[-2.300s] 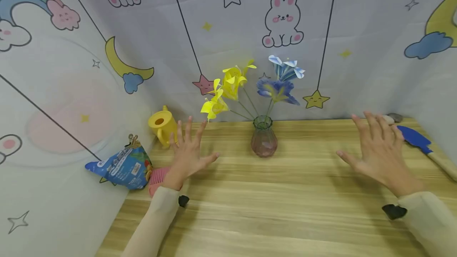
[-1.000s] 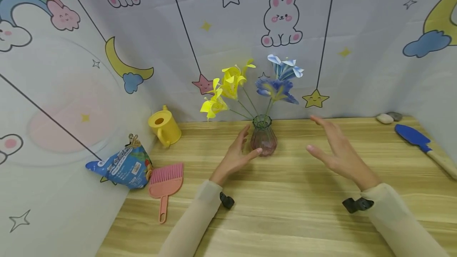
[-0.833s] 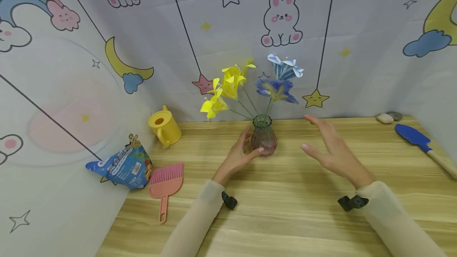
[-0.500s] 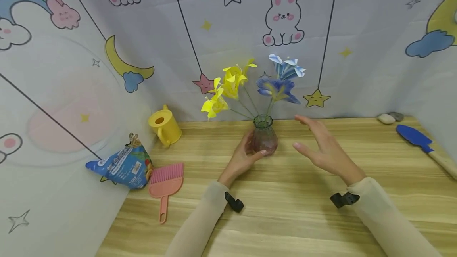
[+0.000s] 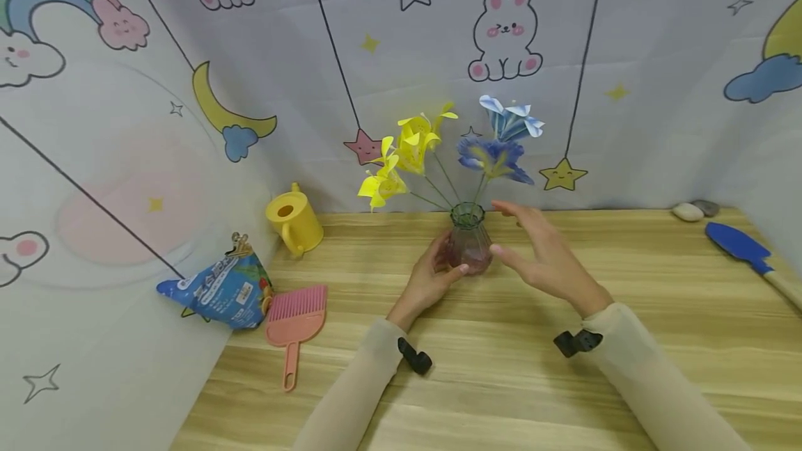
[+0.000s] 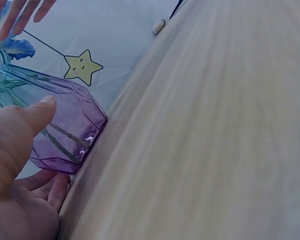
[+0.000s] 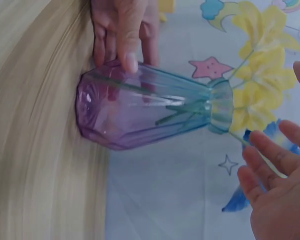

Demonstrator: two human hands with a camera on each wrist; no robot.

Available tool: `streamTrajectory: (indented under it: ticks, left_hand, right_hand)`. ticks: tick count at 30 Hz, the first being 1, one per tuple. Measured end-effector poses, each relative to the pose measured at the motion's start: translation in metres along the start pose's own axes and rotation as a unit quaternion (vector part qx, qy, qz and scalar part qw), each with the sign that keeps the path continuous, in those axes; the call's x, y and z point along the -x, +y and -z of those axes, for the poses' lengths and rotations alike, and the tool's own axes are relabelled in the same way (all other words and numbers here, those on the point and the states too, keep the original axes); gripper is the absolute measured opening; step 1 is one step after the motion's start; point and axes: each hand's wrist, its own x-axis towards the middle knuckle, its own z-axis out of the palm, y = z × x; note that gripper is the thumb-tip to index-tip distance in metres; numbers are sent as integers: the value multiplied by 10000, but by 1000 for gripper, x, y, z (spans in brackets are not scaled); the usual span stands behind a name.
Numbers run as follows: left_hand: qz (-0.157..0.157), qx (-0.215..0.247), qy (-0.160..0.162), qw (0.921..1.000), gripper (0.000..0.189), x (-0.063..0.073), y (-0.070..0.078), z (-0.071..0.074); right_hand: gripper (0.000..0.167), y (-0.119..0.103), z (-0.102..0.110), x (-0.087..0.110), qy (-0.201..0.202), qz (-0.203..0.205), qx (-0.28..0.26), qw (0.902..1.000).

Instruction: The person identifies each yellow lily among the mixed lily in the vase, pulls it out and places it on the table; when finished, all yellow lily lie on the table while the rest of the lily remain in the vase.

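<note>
A faceted glass vase, purple at the base and teal at the neck, stands upright on the table. In it are yellow flowers leaning left and blue flowers leaning right; the stems show through the glass. My left hand holds the vase's lower left side, thumb in front and fingers partly hidden behind, as the right wrist view also shows around the vase. To the right of the vase, my right hand is held with fingers spread. In its wrist view the right hand is apart from the glass.
At the left stand a yellow watering can and a blue bag with a clip. A pink dustpan and brush lies before them. On the right are a blue trowel and two stones. A printed cloth hangs behind.
Both hands have come inward from their spread positions towards the vase. My left hand has taken hold of its side; my right hand has moved left, close to it.
</note>
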Motion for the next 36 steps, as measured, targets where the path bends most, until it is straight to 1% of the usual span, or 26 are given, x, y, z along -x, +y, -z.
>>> streamTrajectory:
  ticks: [4,10,15,20,28,36]
  left_hand:
    - [-55,-9,40,10000,81,0,-2,1]
    - [-69,-33,40,10000,80,0,1,-1]
    - [-76,4,-25,10000,81,0,2,-1]
    - [-25,-76,20,10000,80,3,0,1]
    - [72,-206,39,9998,82,3,-2,2]
    - [85,-185,49,9998,82,4,0,2]
  right_hand:
    - [70,-5,-8,-10,-74,21,-64,9999]
    - [66,-10,-18,-25,-152,88,-99,9998]
    - [59,-14,-27,-36,17,370,-71,9993]
    - [50,-21,-37,-48,137,633,14,9979]
    - [35,-25,-47,-65,353,722,129,9967]
    - [28,-29,-55,-80,607,758,206,9951]
